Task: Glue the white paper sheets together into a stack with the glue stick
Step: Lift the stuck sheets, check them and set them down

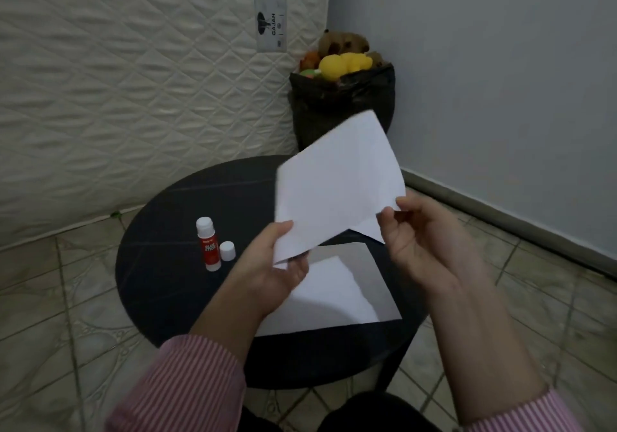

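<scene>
A white paper sheet is held up above the round black table, tilted with its far corner raised. My left hand pinches its lower left corner and my right hand pinches its right edge. More white paper lies flat on the table under my hands, partly in shadow. To the left stands the red and white glue stick, uncapped, with its white cap beside it on the table.
A quilted mattress leans against the wall behind the table. A black bag of soft toys sits in the corner. A tiled floor surrounds the table. Striped pink sleeves cover both forearms.
</scene>
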